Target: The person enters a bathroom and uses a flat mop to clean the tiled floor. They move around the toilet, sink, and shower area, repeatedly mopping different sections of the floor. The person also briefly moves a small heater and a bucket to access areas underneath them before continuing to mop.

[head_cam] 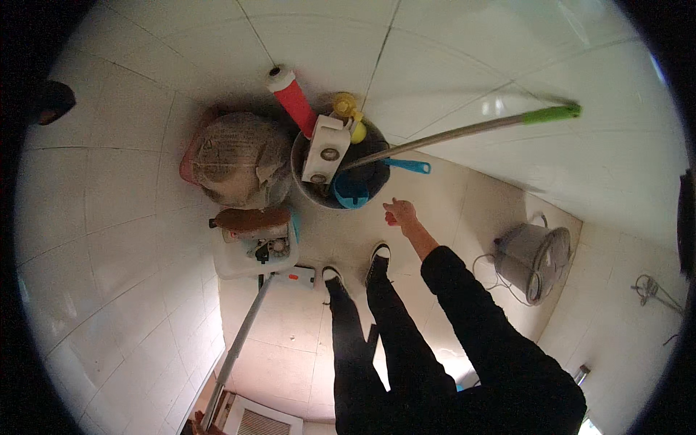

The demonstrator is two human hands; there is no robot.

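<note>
My right hand (401, 213) is held out over the tiled floor, beside a round tub (294, 173). A small red patch shows under its fingers; whether it is a held object is unclear. The tub holds a long pole with a green end (550, 114), a blue-handled tool (409, 165), a red and white cylinder (296, 106), a white piece with two round fittings (329, 154) and a yellow item (346, 104). At the bottom left edge, my left hand (200, 425) is closed around a grey pole (243, 334), which runs up to a flat white head (296, 277).
A wrapped, dusty bundle (239, 157) stands left of the tub. Below it is a white plastic bin (225, 260) with assorted items. A grey bucket-shaped thing (514, 255) with a cord stands at right. Tiled walls enclose the floor; a louvred panel (263, 423) is at the bottom.
</note>
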